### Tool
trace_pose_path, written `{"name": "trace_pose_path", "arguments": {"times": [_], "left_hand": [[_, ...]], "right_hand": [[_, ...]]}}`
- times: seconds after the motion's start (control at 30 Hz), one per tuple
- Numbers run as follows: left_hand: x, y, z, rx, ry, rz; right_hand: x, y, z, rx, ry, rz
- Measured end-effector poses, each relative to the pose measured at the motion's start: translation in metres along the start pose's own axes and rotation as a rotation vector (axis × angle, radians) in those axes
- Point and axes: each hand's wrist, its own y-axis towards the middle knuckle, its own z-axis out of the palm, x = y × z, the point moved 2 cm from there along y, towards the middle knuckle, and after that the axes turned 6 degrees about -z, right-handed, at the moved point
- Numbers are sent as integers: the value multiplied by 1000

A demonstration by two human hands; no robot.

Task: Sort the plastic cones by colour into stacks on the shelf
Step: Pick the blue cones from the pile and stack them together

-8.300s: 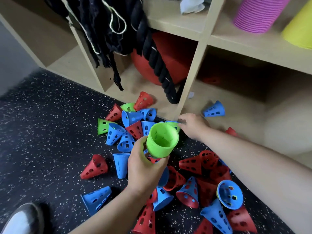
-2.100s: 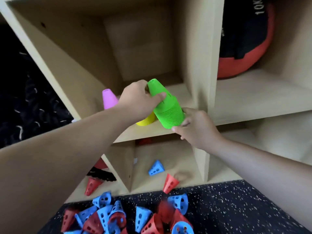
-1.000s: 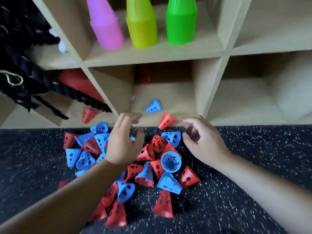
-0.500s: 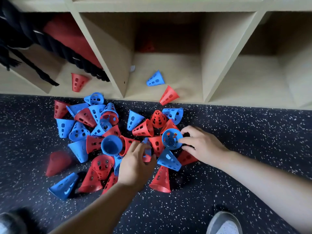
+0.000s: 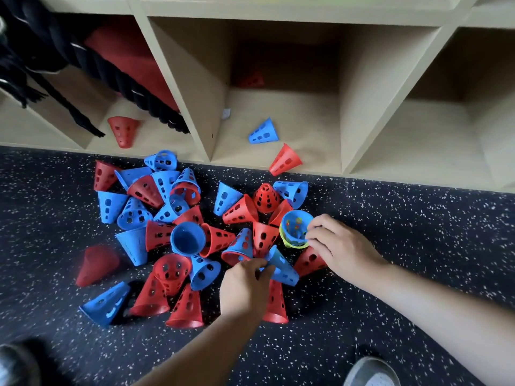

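Right hand point(image 5: 344, 247) grips upturned blue cone point(image 5: 295, 228) by its rim, left hand point(image 5: 243, 285) pinches second blue cone point(image 5: 282, 267), both just before shelf point(image 5: 207, 151); best lift clear of red cones point(image 5: 239, 211), then nest.

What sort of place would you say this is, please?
Probably a gym's equipment storage corner: a speckled black rubber floor, a light wooden cubby shelf holding a thick black braided rope, and a heap of red and blue perforated plastic training cones on the floor.

speckled floor point(image 5: 390, 218): red, blue cones point(image 5: 178, 238) heaped
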Motion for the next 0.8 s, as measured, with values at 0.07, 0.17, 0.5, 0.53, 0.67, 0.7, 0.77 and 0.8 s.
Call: {"name": "trace_pose_path", "arguments": {"times": [0.07, 0.17, 0.5, 0.53, 0.67, 0.7, 0.77, 0.8], "left_hand": [[0, -3, -5, -41, -37, 62], [-3, -9, -14, -127, -96, 136], [-7, -17, -32, -180, -271, 187], [-8, -17, -34, -188, -261, 200], [-17, -18, -39, -266, -266, 297], [-21, -18, -41, -286, -288, 330], [-29, -21, -45, -298, -398, 348], [-32, -23, -47, -298, -444, 340]], "right_hand": [[1, 4, -8, -62, 35, 42], [3, 10, -21, -173, 92, 159], [25, 19, -47, -456, 315, 308], [31, 22, -53, -481, 328, 280], [62, 36, -71, -505, 309, 64], [68, 38, -72, -469, 289, 10], [78, 41, -68, -348, 307, -78], [81, 41, -65, -279, 330, -120]]}}
